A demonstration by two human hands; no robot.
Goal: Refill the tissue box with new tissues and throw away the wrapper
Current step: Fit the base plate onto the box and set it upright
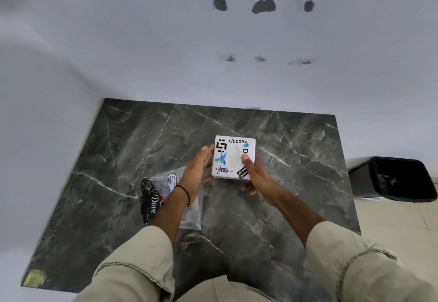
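Observation:
A white square tissue box (233,144) covered in stickers, with an oval slot in its top, is held over the dark marble table (132,140). My left hand (198,171) presses its left side, fingers flat against the box. Gripping the near right corner is my right hand (257,176), its thumb resting on the top beside the slot. A clear plastic wrapper (163,184) with a dark printed end reading "Dove" lies flat on the table under my left forearm. No tissue sticks out of the slot.
A black waste bin (393,178) stands on the pale floor just off the table's right edge. White walls close the table's far and left sides. A small yellowish patch (35,278) marks the table's near left corner.

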